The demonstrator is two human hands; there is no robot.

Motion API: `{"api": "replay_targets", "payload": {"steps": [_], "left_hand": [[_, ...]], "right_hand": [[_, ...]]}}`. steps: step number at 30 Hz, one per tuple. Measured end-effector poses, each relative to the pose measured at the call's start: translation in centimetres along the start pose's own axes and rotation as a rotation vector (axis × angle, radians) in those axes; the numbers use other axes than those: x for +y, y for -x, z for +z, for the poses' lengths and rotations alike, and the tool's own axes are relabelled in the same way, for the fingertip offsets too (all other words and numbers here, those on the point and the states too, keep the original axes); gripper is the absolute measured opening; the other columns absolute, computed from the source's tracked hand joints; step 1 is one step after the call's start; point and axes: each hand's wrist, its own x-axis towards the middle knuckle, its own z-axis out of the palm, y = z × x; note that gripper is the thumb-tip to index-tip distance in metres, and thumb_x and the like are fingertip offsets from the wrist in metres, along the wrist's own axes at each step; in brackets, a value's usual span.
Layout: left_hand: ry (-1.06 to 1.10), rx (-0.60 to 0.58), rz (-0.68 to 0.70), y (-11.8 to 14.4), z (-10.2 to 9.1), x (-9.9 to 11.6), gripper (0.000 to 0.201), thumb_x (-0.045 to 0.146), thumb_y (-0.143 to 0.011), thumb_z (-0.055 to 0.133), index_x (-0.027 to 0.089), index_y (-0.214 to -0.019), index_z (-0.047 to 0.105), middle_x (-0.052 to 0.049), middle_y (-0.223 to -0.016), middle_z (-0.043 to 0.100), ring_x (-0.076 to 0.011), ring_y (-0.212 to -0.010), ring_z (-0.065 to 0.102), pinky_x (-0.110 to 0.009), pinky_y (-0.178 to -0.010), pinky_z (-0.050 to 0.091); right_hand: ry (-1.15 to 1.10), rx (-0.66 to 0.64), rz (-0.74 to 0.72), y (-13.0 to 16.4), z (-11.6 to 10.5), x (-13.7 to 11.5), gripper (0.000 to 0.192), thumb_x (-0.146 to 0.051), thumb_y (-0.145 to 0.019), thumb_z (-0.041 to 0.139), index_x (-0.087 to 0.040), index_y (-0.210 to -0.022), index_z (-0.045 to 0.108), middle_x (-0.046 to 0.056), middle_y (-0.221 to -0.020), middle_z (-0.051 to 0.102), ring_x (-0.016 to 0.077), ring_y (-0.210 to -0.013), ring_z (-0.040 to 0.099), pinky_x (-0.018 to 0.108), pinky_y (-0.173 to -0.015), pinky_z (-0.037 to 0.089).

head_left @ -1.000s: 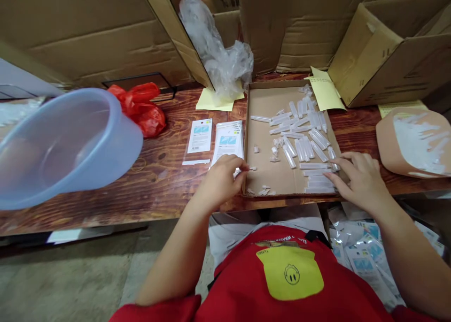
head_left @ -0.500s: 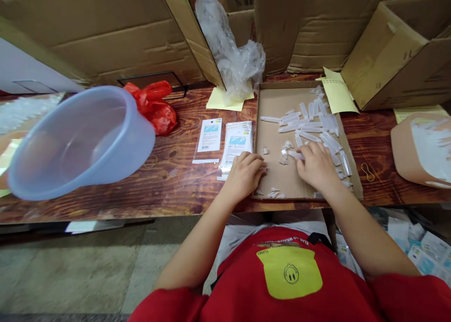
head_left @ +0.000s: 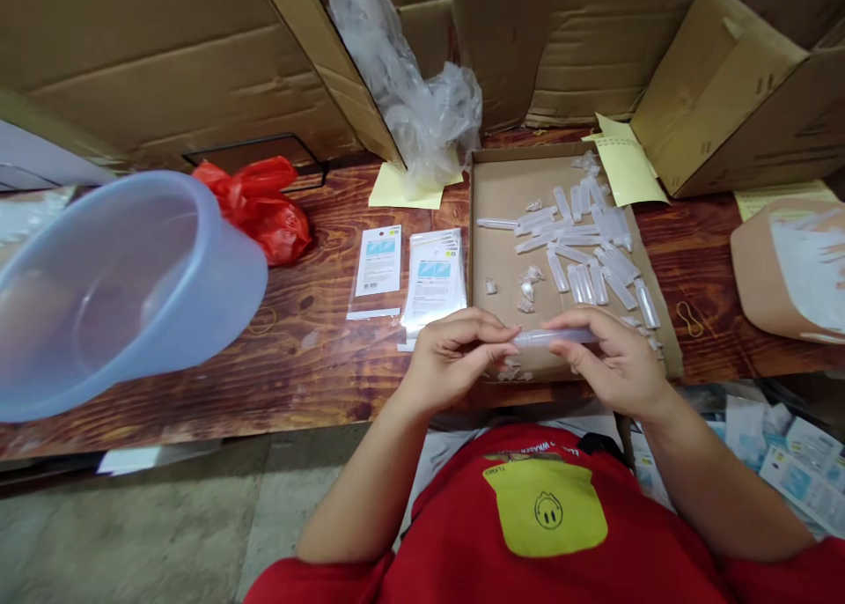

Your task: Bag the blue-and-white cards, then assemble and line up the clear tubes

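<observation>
My right hand (head_left: 611, 362) holds a clear plastic tube (head_left: 551, 337) level above the near edge of a shallow cardboard tray (head_left: 502, 190). My left hand (head_left: 455, 353) pinches the tube's left end; whether a small cap sits between those fingertips I cannot tell. Several more clear tubes (head_left: 581, 252) lie scattered in the tray's right half, and a few small clear caps (head_left: 526, 289) lie near its middle. Both hands hover just in front of my red shirt.
A pale blue plastic basin (head_left: 119, 278) tilts at the left of the wooden table (head_left: 317, 357). Printed sachets (head_left: 432, 274) lie left of the tray, with a red plastic bag (head_left: 260, 203) behind. Cardboard boxes (head_left: 739, 84) and clear plastic wrap (head_left: 409, 84) stand at the back. A rubber band (head_left: 690, 320) lies at the right.
My right hand lifted a tube out of the tray and drew it toward me. My left hand left the tray's edge and met the tube's left end.
</observation>
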Motion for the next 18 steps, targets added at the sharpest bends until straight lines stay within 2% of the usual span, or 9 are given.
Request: {"api": "replay_targets", "payload": {"steps": [2,4,7,9,11,13,15,16,18], "left_hand": [[0.197,0.026,-0.052,0.2,0.5,-0.2,0.013,0.029,-0.074,0.087,0.024,-0.085,0.084,-0.003,-0.078,0.066,-0.0082,-0.05,0.06,-0.02,-0.042,0.053],[0.403,0.117,-0.077,0.5,1.6,-0.6,0.018,0.039,-0.073,0.087,0.024,-0.082,0.083,0.0,-0.075,0.06,-0.0025,-0.044,0.049,-0.016,-0.036,0.041],[0.584,0.278,-0.109,0.9,3.4,-0.9,0.028,0.048,-0.068,0.089,0.022,-0.074,0.081,0.002,-0.076,0.051,-0.0016,-0.052,0.042,-0.014,-0.042,0.035],[0.633,0.308,-0.13,1.3,4.1,-0.7,0.03,0.048,-0.067,0.089,0.021,-0.071,0.078,0.001,-0.078,0.048,-0.0041,-0.059,0.043,-0.016,-0.049,0.038],[0.633,0.302,-0.123,1.8,4.4,-0.6,0.03,0.048,-0.069,0.088,0.02,-0.068,0.076,0.001,-0.079,0.046,-0.0062,-0.063,0.044,-0.019,-0.055,0.041],[0.582,0.312,-0.114,2.1,4.3,-0.7,0.031,0.047,-0.07,0.087,0.019,-0.067,0.073,0.0,-0.079,0.046,-0.008,-0.066,0.045,-0.021,-0.06,0.042],[0.512,0.352,-0.105,2.3,4.4,-1.0,0.034,0.048,-0.07,0.087,0.019,-0.067,0.069,0.0,-0.079,0.047,-0.0095,-0.068,0.046,-0.023,-0.063,0.044],[0.486,0.386,-0.101,2.4,4.6,-1.2,0.037,0.05,-0.07,0.086,0.019,-0.068,0.067,0.0,-0.079,0.049,-0.0102,-0.069,0.047,-0.023,-0.064,0.045],[0.464,0.417,-0.135,2.4,5.1,-1.7,0.041,0.057,-0.069,0.084,0.02,-0.075,0.068,-0.001,-0.08,0.054,-0.0117,-0.071,0.051,-0.025,-0.064,0.047]], "right_hand": [[-0.119,0.019,0.124,0.9,1.1,-0.5,0.011,-0.026,-0.097,0.061,-0.022,-0.106,0.066,0.002,-0.089,0.071,0.0119,-0.072,0.068,0.022,-0.058,0.054],[-0.151,0.082,0.137,1.7,2.5,-1.2,0.01,-0.027,-0.097,0.061,-0.023,-0.105,0.065,0.0,-0.085,0.07,0.0105,-0.067,0.066,0.02,-0.057,0.053],[-0.046,0.216,0.0,2.4,4.3,-2.3,0.016,-0.022,-0.095,0.063,-0.024,-0.111,0.062,0.001,-0.09,0.069,0.012,-0.077,0.069,0.021,-0.068,0.057],[0.015,0.272,-0.107,2.7,4.9,-2.9,0.024,-0.017,-0.095,0.061,-0.024,-0.117,0.059,0.002,-0.095,0.069,0.013,-0.085,0.07,0.022,-0.074,0.058],[0.024,0.282,-0.153,2.9,5.1,-3.4,0.028,-0.014,-0.094,0.059,-0.024,-0.12,0.057,0.002,-0.096,0.068,0.0124,-0.086,0.07,0.022,-0.076,0.058],[-0.05,0.258,-0.07,3.2,5.3,-3.7,0.024,-0.014,-0.095,0.058,-0.024,-0.117,0.057,0.002,-0.095,0.068,0.0117,-0.084,0.069,0.022,-0.074,0.057],[-0.231,0.207,0.1,3.3,5.8,-3.7,0.011,-0.02,-0.098,0.057,-0.024,-0.108,0.058,0.0,-0.087,0.066,0.0103,-0.073,0.066,0.021,-0.064,0.054],[-0.349,0.189,0.186,3.3,6.1,-3.7,0.005,-0.025,-0.1,0.055,-0.024,-0.104,0.056,-0.002,-0.079,0.062,0.0093,-0.064,0.061,0.02,-0.056,0.05],[-0.56,0.203,0.309,3.2,6.9,-3.4,0.011,-0.035,-0.102,0.053,-0.025,-0.1,0.052,-0.007,-0.065,0.049,0.0075,-0.05,0.046,0.019,-0.046,0.04]]}}
